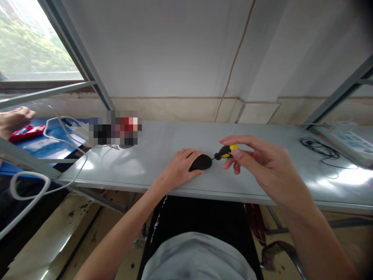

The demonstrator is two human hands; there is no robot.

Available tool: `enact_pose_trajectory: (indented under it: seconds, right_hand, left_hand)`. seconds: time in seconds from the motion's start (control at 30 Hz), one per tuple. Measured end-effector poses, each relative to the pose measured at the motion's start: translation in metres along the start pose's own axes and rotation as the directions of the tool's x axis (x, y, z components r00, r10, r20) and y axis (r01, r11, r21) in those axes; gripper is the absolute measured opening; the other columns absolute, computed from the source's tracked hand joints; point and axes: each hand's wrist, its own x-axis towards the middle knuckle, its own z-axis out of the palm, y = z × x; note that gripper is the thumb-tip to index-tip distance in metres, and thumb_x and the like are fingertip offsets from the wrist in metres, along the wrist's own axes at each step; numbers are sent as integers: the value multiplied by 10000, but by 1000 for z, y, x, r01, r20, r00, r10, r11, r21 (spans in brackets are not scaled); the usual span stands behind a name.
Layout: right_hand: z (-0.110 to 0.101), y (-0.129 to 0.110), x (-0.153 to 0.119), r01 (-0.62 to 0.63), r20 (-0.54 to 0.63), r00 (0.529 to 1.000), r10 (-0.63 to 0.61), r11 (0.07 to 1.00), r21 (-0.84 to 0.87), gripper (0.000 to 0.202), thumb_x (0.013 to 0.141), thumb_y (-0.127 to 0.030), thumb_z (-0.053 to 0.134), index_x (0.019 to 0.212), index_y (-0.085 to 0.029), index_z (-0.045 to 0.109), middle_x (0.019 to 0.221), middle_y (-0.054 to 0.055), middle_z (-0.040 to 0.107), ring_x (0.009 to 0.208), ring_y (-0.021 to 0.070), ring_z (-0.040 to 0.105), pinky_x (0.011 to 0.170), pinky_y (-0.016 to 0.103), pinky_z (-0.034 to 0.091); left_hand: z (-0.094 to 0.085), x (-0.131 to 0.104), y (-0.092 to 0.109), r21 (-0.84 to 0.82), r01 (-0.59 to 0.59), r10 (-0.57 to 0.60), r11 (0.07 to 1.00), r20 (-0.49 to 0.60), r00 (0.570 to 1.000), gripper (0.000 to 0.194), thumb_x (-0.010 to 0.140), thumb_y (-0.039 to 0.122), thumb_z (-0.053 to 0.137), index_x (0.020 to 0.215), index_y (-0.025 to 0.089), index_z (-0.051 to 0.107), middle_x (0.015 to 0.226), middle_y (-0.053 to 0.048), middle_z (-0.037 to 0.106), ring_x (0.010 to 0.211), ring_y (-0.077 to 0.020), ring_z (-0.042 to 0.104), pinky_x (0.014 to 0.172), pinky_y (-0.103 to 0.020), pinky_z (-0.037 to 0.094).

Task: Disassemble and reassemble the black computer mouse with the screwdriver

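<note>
A black computer mouse [201, 163] rests on the grey tabletop [163, 136]. My left hand [185, 166] is wrapped round its left part, fingers over the far side and thumb along the near side. Between the thumb and fingers of my right hand [256, 155], a short screwdriver [225, 151] with a black and yellow handle is pinched. Its thin shaft points left and meets the right end of the mouse. Whether the tip sits in a screw is too small to make out.
Black cable [319, 147] lies coiled at the right, near a pale box [352, 138]. White cables [48, 182] hang over the left edge. A blurred-out object [116, 130] stands back left. Another person's hand [17, 120] is above a red item [27, 133] on a blue surface.
</note>
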Motion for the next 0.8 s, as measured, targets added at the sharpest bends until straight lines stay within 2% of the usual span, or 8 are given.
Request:
enact_pose_trajectory:
  seconds: [0.17,0.23,0.4,0.47,0.63,0.8]
  right_hand:
    - [1,0,2,56,-23,998,-55,998,9,136,1009,-339,750,1108,-282,824,1096,39,760,681,104,719,558,220,580]
    - [1,-1,4,71,-17,997,-70,997,21,144,1014,-341,742,1109,-278,830,1096,48,755,695,114,724,552,227,580]
    - [-1,0,4,36,-24,999,-36,999,2,206,1030,-370,728,1188,-254,792,781,12,758,626,119,698,567,215,575]
    - [-1,0,2,32,-20,999,-32,999,-3,224,1042,-386,713,1212,-253,771,715,-5,741,626,123,702,583,214,574]
    - [-1,0,0,37,-15,999,-37,999,-24,239,1064,-419,672,1196,-243,766,906,29,782,648,121,726,586,236,580]
    - [0,0,-1,39,2,999,-39,999,-29,261,1085,-427,629,1220,-260,778,984,44,785,732,145,766,597,240,591]
  left_hand:
    - [0,-1,-1,7,-6,6,1000,-2,1000,556,959,405,815,1420,225,561,1349,-115,682,1230,-315,647,1112,-495,516]
    - [0,-1,-1,2,4,-4,1000,8,1000,567,962,402,811,1440,240,552,1357,-114,678,1238,-317,646,1114,-502,517]
    - [0,-1,-1,-11,11,-10,1000,10,1000,561,971,401,801,1450,261,545,1388,-108,667,1270,-318,635,1141,-510,502]
    - [0,-1,0,-11,18,-18,1000,14,1000,552,969,401,802,1443,266,553,1380,-107,667,1271,-319,635,1142,-508,502]
    - [0,-1,0,-4,20,-20,1000,13,1000,549,970,404,800,1437,256,553,1358,-111,665,1259,-317,630,1127,-506,509]
    - [1,-2,-1,-12,4,-4,1000,-6,1000,532,980,416,786,1431,266,549,1351,-106,663,1251,-314,635,1120,-501,514]
